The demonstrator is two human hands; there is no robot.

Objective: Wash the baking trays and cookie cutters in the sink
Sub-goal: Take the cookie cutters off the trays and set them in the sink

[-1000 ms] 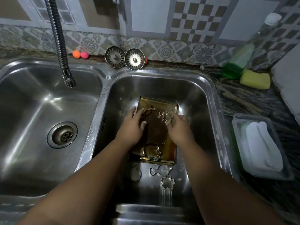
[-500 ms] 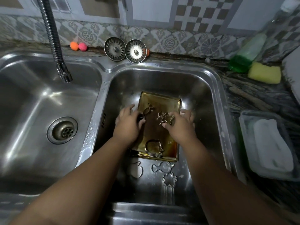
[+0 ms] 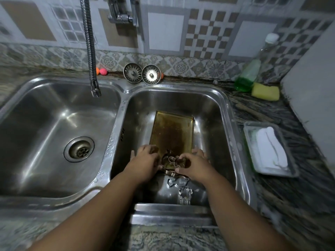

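Fingers (image 3: 183, 157) of the right hand (image 3: 196, 164) curl toward the thumb and seem to pinch the gingerbread-man cutter (image 3: 173, 160), though blur makes the grip hard to confirm. Just left of that cutter, the left hand (image 3: 145, 161) has its fingers (image 3: 144, 148) bent over the near left corner of the baking tray (image 3: 172, 131); I cannot tell whether they hold anything. The tray lies flat on the floor of the right sink basin (image 3: 208, 115) and stretches away beyond the fingertips. Under the thumbs, another cutter (image 3: 169, 172) sits at the tray's near edge. Nearer the person than both hands, a fish-shaped cutter (image 3: 176, 182) and a flower-shaped cutter (image 3: 185, 193) lie on the basin floor. Well past the fingers, two sink strainers (image 3: 132, 73) lean against the tiled wall, and far off to the right of the right hand are a yellow sponge (image 3: 265, 91) and a bottle of green liquid (image 3: 247, 77).
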